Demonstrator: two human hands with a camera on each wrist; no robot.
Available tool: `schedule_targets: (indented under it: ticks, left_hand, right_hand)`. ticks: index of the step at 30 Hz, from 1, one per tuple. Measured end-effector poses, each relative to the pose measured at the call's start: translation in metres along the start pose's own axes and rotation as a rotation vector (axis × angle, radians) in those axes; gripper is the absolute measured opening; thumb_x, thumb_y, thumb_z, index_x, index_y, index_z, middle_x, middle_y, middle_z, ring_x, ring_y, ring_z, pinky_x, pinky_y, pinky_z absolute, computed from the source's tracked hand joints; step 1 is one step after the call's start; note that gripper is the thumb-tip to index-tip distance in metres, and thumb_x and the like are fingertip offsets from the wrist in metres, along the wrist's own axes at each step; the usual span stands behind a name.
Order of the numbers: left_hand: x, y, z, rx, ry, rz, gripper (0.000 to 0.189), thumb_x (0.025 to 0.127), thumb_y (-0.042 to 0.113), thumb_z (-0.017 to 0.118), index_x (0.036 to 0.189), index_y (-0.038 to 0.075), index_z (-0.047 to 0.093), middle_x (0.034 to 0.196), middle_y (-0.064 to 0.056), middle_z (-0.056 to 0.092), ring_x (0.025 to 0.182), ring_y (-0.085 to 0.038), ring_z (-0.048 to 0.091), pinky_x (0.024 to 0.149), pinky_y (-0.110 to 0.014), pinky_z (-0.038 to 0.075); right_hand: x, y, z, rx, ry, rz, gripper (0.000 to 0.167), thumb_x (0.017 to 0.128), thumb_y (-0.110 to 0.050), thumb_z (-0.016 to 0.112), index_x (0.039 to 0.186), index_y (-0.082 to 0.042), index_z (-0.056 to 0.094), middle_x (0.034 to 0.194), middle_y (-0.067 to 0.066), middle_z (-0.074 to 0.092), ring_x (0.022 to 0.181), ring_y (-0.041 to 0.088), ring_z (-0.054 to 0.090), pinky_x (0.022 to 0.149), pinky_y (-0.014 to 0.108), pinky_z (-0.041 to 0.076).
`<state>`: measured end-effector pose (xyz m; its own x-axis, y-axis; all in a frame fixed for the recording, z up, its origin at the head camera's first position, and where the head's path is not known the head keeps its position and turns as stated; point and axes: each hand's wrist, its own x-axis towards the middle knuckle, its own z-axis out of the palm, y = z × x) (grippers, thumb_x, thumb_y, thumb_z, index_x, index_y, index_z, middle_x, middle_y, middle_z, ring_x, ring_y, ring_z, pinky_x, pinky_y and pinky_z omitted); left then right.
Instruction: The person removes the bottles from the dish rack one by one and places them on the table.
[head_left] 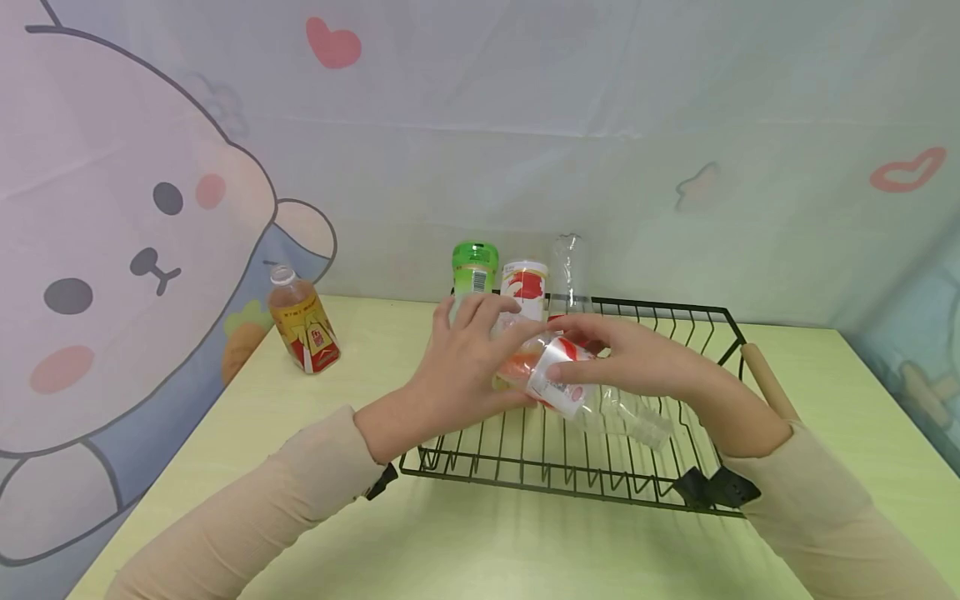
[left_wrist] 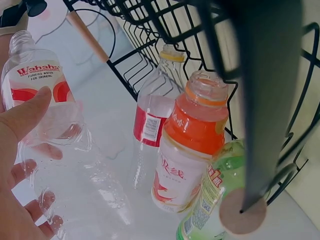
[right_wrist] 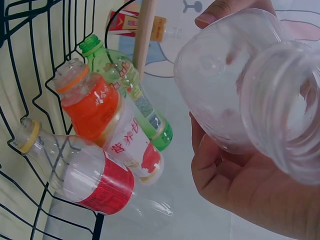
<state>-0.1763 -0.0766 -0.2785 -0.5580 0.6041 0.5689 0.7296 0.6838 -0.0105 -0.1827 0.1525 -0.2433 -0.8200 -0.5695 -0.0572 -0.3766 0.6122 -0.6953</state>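
Note:
A clear plastic water bottle with a red and white label lies tilted above the rack, its uncapped neck toward the lower right. My left hand holds its base end, thumb along the near side and fingers behind. From the other side my right hand grips it around the label, thumb in front. Behind it, a green bottle, a white and orange bottle and a clear bottle lean bottom-up in the black wire rack. The wrist views show their necks down among the wires.
An uncapped bottle with a yellow and red label stands on the pale green table, left of the rack. A wooden handle sits on the rack's right side. Behind the table hangs a printed curtain.

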Motion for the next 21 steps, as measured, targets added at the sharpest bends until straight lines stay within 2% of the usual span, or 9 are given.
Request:
schedule_targets:
  ticks: [4,11,16,21]
  left_hand:
    - [0.0,-0.003,-0.001,-0.017,0.032,-0.003,0.069,0.069,0.046,0.085,0.126,0.021,0.057,0.126,-0.009,0.046,0.118,-0.029,0.036,0.1,-0.066,0.026]
    - [0.001,-0.008,-0.002,-0.03,0.06,-0.029,0.073,0.066,0.047,0.086,0.126,0.019,0.057,0.126,-0.01,0.046,0.119,-0.03,0.036,0.099,-0.064,0.026]
    - [0.0,-0.015,-0.002,-0.05,0.062,-0.074,0.068,0.069,0.042,0.085,0.126,0.02,0.056,0.128,-0.011,0.046,0.122,-0.031,0.036,0.1,-0.06,0.027]
    - [-0.002,-0.023,-0.002,-0.087,0.076,-0.128,0.067,0.071,0.035,0.085,0.128,0.018,0.055,0.13,-0.013,0.046,0.124,-0.032,0.036,0.101,-0.057,0.027]
  right_hand:
    - [0.001,-0.001,-0.004,-0.005,0.013,-0.008,0.06,0.09,-0.038,0.066,0.141,-0.014,0.046,0.124,0.008,0.06,0.11,0.026,0.056,0.085,0.041,0.051]
    - [-0.002,-0.003,-0.012,0.048,0.034,0.0,0.057,0.093,-0.037,0.062,0.142,-0.014,0.044,0.129,0.008,0.058,0.114,0.026,0.056,0.091,0.045,0.049]
    - [-0.006,-0.003,-0.019,0.107,0.049,0.029,0.058,0.094,-0.039,0.06,0.144,-0.016,0.041,0.136,0.008,0.053,0.12,0.029,0.054,0.097,0.05,0.046]
    - [-0.009,-0.004,-0.026,0.134,0.089,0.038,0.059,0.095,-0.037,0.059,0.146,-0.015,0.038,0.135,0.008,0.054,0.118,0.028,0.056,0.099,0.05,0.044]
